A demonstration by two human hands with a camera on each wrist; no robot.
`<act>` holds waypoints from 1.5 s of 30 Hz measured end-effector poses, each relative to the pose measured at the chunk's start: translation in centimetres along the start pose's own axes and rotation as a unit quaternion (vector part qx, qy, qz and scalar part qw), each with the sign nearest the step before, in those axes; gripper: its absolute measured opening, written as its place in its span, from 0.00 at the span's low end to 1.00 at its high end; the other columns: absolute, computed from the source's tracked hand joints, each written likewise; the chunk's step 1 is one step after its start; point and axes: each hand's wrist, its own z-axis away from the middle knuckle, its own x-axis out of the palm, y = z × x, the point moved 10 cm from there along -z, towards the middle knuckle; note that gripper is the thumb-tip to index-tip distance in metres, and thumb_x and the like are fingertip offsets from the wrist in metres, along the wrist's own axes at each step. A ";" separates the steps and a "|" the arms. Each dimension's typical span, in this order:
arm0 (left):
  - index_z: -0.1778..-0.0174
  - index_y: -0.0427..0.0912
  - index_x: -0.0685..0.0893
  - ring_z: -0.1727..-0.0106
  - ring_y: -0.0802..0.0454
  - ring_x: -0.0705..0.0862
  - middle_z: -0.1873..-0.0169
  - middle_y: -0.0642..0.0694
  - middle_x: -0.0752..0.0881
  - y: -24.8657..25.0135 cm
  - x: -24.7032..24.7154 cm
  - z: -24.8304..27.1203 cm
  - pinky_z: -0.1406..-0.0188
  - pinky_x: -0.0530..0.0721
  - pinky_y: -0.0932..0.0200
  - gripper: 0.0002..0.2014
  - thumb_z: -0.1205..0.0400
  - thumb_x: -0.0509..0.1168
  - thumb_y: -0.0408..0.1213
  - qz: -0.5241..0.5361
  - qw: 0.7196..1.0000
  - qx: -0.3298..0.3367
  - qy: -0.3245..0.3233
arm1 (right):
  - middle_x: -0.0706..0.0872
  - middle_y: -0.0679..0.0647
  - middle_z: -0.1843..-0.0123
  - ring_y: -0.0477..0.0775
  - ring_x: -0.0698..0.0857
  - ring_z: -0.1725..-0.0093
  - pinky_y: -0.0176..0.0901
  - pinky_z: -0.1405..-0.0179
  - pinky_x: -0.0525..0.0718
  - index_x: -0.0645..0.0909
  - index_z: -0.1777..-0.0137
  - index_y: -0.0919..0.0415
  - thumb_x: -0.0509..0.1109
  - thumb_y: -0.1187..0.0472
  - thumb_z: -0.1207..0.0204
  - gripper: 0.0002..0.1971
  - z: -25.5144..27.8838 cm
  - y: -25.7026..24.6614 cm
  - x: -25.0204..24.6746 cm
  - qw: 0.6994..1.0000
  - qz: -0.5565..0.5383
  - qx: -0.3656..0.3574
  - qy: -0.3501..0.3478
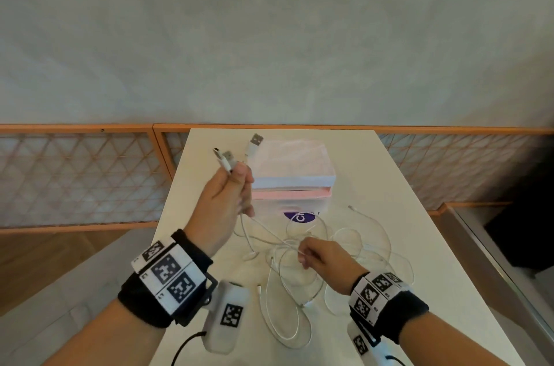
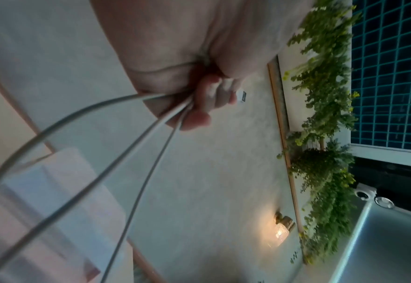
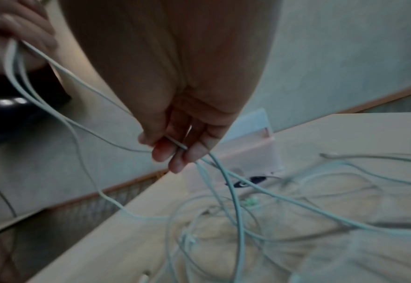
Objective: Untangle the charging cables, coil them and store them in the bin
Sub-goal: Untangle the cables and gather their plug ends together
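Wrist bands with black-and-white markers are sitting closest to us, and beyond them both hands are working above the counter [image 1: 419, 215]. Left hand [image 1: 223, 203] is raised, its grip closing around three white cable ends, the plugs [image 1: 236, 152] sticking up past the fingers [image 2: 204, 107]. Right hand [image 1: 322, 257] is lower, pinching a single strand between thumb and fingertips [image 3: 172, 151]. White charging cables [image 1: 299, 269] are sprawling in a loose tangle on the counter beneath, strands running up to both hands. Translucent bin [image 1: 296, 173] is standing just behind the tangle, toward the far edge.
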 end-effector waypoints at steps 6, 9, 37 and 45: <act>0.65 0.46 0.73 0.78 0.59 0.60 0.80 0.58 0.65 0.7 -3.5 -0.6 0.79 0.58 0.64 0.16 0.14 0.50 0.45 0.007 0.997 0.023 0.074 | 0.87 0.51 0.46 0.51 0.82 0.44 0.35 0.45 0.72 0.86 0.45 0.60 0.63 0.58 0.19 0.12 0.1 6.9 0.3 0.988 0.115 0.092 -0.048; 0.65 0.46 0.74 0.80 0.60 0.58 0.81 0.58 0.64 0.8 -3.6 -0.4 0.82 0.56 0.67 0.16 0.14 0.50 0.45 0.016 0.996 0.032 0.082 | 0.88 0.50 0.55 0.49 0.83 0.50 0.32 0.51 0.73 0.87 0.52 0.55 0.63 0.62 0.20 0.10 -0.1 7.9 0.0 0.987 0.102 0.115 -0.052; 0.61 0.48 0.80 0.78 0.63 0.71 0.84 0.62 0.76 -2.0 0.9 0.0 0.72 0.65 0.57 0.13 0.17 0.58 0.51 -0.205 0.979 -0.007 -0.009 | 0.81 0.45 0.65 0.43 0.79 0.62 0.32 0.53 0.76 0.79 0.63 0.44 0.62 0.59 0.19 0.12 -2.2 -4.6 -6.8 0.995 -0.087 -0.036 0.014; 0.65 0.45 0.75 0.81 0.61 0.58 0.84 0.58 0.64 3.0 -3.2 -1.0 0.80 0.56 0.62 0.13 0.18 0.56 0.46 0.009 0.995 0.054 0.081 | 0.84 0.51 0.67 0.51 0.77 0.66 0.35 0.66 0.74 0.77 0.73 0.52 0.57 0.71 0.26 0.18 -1.2 8.1 -3.8 0.982 -0.092 0.163 0.029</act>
